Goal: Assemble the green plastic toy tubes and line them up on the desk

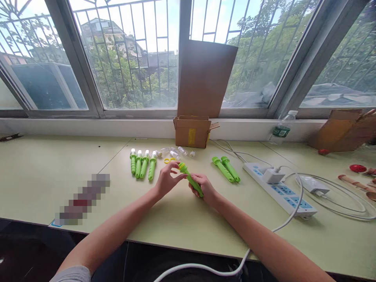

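Observation:
My right hand (205, 188) is closed round the lower part of a green plastic stick (189, 178), held tilted over the pale green table (44, 184). My left hand (167, 178) pinches at the stick's upper tip with thumb and fingers. Just beyond lie several small clear caps (176, 151) and a yellow ring (168, 160). A row of several green sticks with clear tops (143, 164) lies to the left. Two bare green sticks (226, 169) lie to the right.
A small open cardboard box (192, 131) stands at the window sill, with a cardboard sheet (205, 78) leaning behind it. A white power strip (279, 190) with a charger and cables lies to the right. A water bottle (282, 128) and red-brown parts (357, 182) sit at far right.

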Demonstrator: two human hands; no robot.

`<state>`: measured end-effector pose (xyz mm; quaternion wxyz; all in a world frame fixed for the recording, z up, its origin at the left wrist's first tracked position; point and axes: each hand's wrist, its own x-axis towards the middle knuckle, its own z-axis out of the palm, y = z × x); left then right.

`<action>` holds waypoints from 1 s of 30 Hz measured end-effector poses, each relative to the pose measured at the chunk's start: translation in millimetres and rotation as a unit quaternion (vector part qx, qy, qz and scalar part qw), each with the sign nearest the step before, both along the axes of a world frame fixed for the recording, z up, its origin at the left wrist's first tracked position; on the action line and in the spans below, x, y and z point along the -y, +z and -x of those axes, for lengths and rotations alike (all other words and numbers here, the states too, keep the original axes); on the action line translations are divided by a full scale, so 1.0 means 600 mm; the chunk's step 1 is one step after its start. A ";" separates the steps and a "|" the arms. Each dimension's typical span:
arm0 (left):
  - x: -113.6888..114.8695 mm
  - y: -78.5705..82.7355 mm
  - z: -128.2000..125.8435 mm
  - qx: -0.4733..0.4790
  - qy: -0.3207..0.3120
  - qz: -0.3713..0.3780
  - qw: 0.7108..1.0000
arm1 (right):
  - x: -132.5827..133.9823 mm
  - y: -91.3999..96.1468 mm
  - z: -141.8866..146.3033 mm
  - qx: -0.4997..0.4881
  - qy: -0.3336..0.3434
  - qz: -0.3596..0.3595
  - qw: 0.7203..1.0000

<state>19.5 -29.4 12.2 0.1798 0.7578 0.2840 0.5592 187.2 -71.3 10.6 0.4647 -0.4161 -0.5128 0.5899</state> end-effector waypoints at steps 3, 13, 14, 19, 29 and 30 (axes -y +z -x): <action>0.000 -0.002 0.000 0.005 0.002 -0.001 1.000 | -0.001 0.001 -0.003 -0.005 0.010 0.012 1.000; -0.001 -0.003 -0.002 0.020 -0.001 -0.012 1.000 | 0.002 0.004 -0.001 0.008 0.033 -0.006 0.999; -0.001 -0.004 -0.002 0.020 -0.001 -0.013 1.000 | 0.002 0.003 -0.002 0.011 0.037 -0.012 0.999; -0.002 -0.005 -0.004 0.022 0.002 -0.012 1.000 | -0.001 -0.006 -0.003 0.014 0.040 -0.030 0.999; 0.001 -0.004 -0.005 0.023 -0.002 -0.005 1.000 | -0.006 -0.006 -0.002 0.011 -0.005 -0.018 1.000; 0.001 -0.003 -0.005 0.021 -0.004 -0.006 1.000 | -0.006 -0.006 -0.002 0.012 -0.008 -0.013 1.000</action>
